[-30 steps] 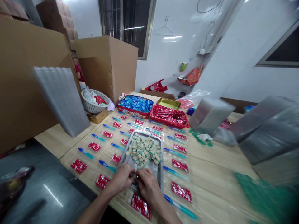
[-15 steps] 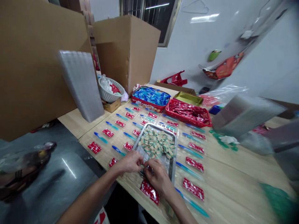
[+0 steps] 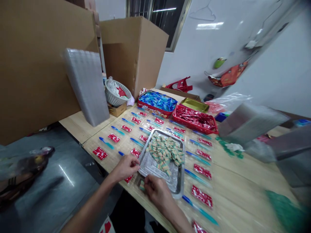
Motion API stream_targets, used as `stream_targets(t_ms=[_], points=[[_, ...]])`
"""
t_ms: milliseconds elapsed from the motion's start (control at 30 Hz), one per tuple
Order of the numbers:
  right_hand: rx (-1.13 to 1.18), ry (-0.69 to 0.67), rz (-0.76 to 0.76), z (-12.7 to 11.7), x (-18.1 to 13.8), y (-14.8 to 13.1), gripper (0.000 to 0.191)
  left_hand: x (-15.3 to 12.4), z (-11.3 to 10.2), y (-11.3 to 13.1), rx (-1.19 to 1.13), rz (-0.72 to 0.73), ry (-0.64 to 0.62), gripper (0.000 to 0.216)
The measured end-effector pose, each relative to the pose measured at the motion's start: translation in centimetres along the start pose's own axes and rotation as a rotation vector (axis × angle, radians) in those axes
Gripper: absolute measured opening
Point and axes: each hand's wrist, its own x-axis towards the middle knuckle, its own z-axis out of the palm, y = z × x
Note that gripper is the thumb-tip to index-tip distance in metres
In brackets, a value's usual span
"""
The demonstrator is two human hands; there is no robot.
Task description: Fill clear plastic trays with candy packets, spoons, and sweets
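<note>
My left hand [image 3: 128, 167] is closed in a pinch beside the left rim of a metal tray [image 3: 178, 191]. Anything between those fingertips is too small to make out. Just below the tray's near-left corner is my right hand [image 3: 159, 191], its fingers curled together. Near its fingertips shows a small green-and-tan piece [image 3: 142, 185]; whether they grip it I cannot tell. Many similar square pieces [image 3: 162, 149] are heaped in the tray's far part. Around the tray lie red patterned packets [image 3: 202, 195] and slender blue-and-teal sticks [image 3: 200, 210] on clear plastic.
Behind the tray stand a tin of blue items [image 3: 157, 101] and a red basket [image 3: 178, 121] of red packets. Stacks of clear plastic [image 3: 88, 87] stand at left and right [image 3: 250, 123]. A white basket [image 3: 114, 98] and large cardboard boxes [image 3: 150, 55] stand at the back left.
My hands have parted from over the tray's near end, left hand leftward, right hand slightly down. The tray's near part now shows. The red packet below my right hand is no longer visible there.
</note>
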Motion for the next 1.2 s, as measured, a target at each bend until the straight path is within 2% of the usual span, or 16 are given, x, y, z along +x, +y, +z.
stream_targets(t_ms=[133,233,467,633,800,1033,1100,1200], points=[[-0.254,0.064,-0.107,1.5,-0.2,0.0,0.02,-1.3,0.0,0.0,-0.007,-0.037,-0.022,0.012],[-0.42,0.09,-0.135,2.4,-0.4,0.1,0.021,-2.6,0.3,-0.1,0.083,-0.006,-0.032,0.012],[-0.631,0.186,-0.19,3.9,-1.2,-0.1,0.018,-5.7,2.4,-1.3,0.328,0.303,-0.092,0.012],[-0.623,0.23,-0.237,4.1,-1.6,-0.3,0.024,-7.2,2.8,-2.0,0.537,0.405,-0.145,0.032],[-0.571,0.259,-0.25,4.4,-1.5,0.4,0.021,-7.5,2.9,-2.9,0.626,0.429,-0.189,0.049],[-0.53,0.201,-0.174,5.1,-2.0,0.3,0.022,-6.8,3.7,-2.9,0.605,0.445,-0.165,0.035],[-0.5,0.187,-0.16,4.4,-2.2,0.0,0.023,-6.7,3.9,-2.8,0.594,0.446,-0.15,0.028],[-0.367,0.202,-0.141,1.5,-1.8,0.4,0.018,-6.1,3.5,-2.1,0.552,0.456,-0.131,0.019]])
